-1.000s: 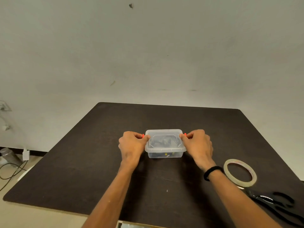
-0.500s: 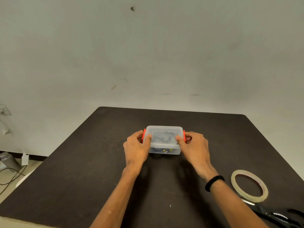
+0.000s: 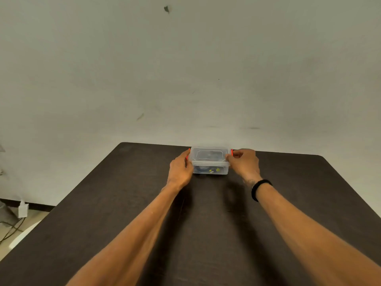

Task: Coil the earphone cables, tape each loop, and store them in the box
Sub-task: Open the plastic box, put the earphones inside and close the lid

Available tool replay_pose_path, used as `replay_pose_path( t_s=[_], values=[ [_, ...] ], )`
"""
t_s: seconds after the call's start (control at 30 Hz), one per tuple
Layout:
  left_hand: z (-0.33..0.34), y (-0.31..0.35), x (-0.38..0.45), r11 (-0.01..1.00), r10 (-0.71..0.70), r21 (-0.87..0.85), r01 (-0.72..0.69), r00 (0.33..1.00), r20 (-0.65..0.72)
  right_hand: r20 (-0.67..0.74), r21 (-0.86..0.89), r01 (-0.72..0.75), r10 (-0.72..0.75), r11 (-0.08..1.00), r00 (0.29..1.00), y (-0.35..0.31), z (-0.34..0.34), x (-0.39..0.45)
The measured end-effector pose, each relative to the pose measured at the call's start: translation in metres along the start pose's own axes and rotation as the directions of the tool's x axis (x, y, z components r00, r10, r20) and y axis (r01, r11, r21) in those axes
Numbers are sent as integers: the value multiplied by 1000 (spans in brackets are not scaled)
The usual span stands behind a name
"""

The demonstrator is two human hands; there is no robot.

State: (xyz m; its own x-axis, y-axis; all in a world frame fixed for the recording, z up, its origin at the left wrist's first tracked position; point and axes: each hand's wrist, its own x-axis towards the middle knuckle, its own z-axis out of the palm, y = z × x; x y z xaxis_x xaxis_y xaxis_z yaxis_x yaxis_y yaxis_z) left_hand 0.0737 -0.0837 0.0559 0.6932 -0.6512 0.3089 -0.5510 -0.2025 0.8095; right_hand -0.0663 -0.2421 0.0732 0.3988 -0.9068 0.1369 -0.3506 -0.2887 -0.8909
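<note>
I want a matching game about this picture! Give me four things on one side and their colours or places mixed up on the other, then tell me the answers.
Things:
1. box
2. latches
3. wristband
4. table

Colours or places:
A. dark brown, under everything
B. see-through, held between left hand and right hand
C. black, on the right wrist
D. red-orange, on the box's two ends

Pairs: 1-B, 2-D, 3-C, 4-A
</note>
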Motion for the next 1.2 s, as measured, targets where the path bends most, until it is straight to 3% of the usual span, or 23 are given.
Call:
replay_pose_path(
  t_s=[0.23,0.47,0.53,0.63,0.77,0.87,0.9,0.97,1.07,1.13,1.2],
  values=[
    [15,-7,28,996,-1,85,-10,992,126,-9,147,-100,103,984,995,18,10,43],
    [37,-18,44,998,-47,32,45,997,60,13,273,-189,192,943,981,35,22,72],
    [41,-22,47,999,-45,18,44,998,43,71,406,-251,244,878,967,37,23,75],
    [41,-25,47,997,-38,70,33,997,65,147,417,-308,271,855,951,35,18,66],
    [50,-24,20,979,-190,-102,177,973,-132,220,462,-319,242,828,945,27,-18,34],
    [59,-11,-28,987,-152,-87,137,966,-210,329,339,-182,65,923,942,24,-81,-14],
    [58,-2,-44,996,-87,-39,82,983,-159,381,259,-119,12,958,924,23,-106,-33],
    [61,23,-83,997,63,41,-66,995,81,440,96,-6,-37,995,897,24,-164,-75],
    [71,69,-142,959,220,56,-278,854,470,425,-138,150,-78,979,902,26,-245,-136],
    [85,93,-170,947,244,30,-321,776,582,425,-278,173,-40,945,904,37,-288,-178],
    [102,107,-183,946,246,14,-324,747,618,470,-449,192,47,873,881,54,-313,-214]
  ],
)
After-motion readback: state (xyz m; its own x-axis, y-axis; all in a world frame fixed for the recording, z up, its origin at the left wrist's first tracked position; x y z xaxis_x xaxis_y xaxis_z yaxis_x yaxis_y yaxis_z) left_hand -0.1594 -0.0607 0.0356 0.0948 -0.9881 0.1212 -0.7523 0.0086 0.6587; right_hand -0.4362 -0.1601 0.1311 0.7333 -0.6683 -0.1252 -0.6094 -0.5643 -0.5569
